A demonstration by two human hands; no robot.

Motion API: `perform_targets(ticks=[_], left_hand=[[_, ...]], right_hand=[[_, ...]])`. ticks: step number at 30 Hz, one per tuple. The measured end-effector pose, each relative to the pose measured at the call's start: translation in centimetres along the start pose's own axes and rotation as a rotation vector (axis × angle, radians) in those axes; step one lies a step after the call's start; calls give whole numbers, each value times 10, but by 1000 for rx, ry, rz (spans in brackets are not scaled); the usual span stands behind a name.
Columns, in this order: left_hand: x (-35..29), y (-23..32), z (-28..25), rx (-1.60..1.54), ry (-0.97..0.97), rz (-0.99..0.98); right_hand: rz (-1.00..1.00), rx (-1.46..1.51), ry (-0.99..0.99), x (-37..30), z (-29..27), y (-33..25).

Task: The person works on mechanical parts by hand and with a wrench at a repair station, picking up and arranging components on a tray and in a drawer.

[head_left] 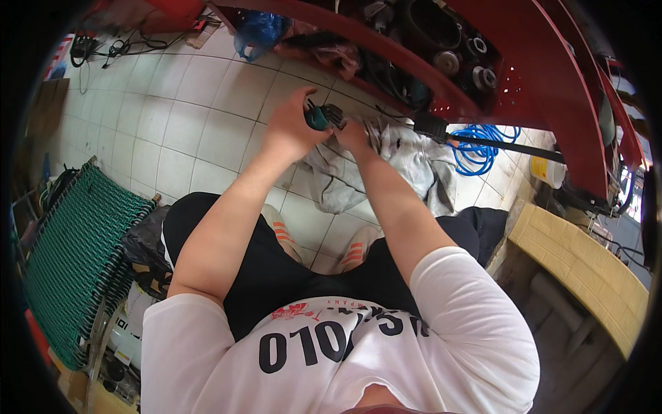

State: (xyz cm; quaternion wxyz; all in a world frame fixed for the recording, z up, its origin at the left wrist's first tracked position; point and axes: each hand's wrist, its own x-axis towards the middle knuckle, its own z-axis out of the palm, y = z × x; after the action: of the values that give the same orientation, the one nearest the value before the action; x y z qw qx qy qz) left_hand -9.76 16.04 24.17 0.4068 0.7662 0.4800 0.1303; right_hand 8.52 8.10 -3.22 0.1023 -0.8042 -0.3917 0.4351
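Note:
A hex key set [321, 117], with a teal holder and several dark metal keys, is held out in front of me over the tiled floor. My left hand [293, 131] grips the teal holder from the left, its thumb sticking up. On the other side, my right hand [352, 134] has its fingers closed at the ends of the keys. Which key the right fingers touch is too small to tell. Below and right of my hands, a crumpled grey cloth [345, 186] lies on the floor.
A red metal frame [531, 76] with machine parts stands ahead and right. A long dark bar [510, 146] juts from it, near a coiled blue hose [486, 155]. A green woven seat [83, 255] is at left, a yellowish padded panel [579, 269] at right. Blue plastic [258, 34] lies ahead.

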Motion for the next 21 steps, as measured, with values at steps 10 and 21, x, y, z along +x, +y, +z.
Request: perform_targets(ticks=[10, 21], left_hand=[[7, -13, -5, -19, 25, -67], [15, 7, -9, -44, -59, 5]], right_hand=[[5, 282, 182, -47, -51, -32], [-534, 1080, 308, -203, -175, -147]])
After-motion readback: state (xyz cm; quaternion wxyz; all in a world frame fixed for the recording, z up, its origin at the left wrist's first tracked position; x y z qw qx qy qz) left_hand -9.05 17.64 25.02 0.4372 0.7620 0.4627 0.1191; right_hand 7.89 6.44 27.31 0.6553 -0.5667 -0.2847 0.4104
